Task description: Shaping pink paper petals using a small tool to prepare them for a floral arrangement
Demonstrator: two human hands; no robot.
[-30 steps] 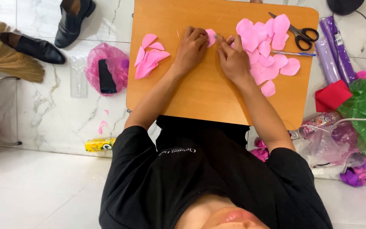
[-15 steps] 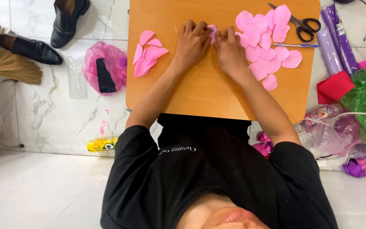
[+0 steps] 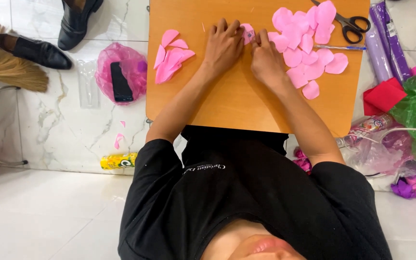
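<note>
1. The small pink piece (image 3: 247, 32) sits between both hands at the board's twelve o'clock edge, mostly hidden by fingers.
2. The left hand (image 3: 223, 45) and right hand (image 3: 266, 60) each pinch it, fingertips pressed close.
3. A yellow-green tube (image 3: 118, 161) lies on the floor at eight o'clock.
4. The wooden board (image 3: 227, 103) has bare surface near the person; loose pink petals (image 3: 306, 45) crowd two o'clock, scissors (image 3: 350, 21) cut off by the top edge.
</note>
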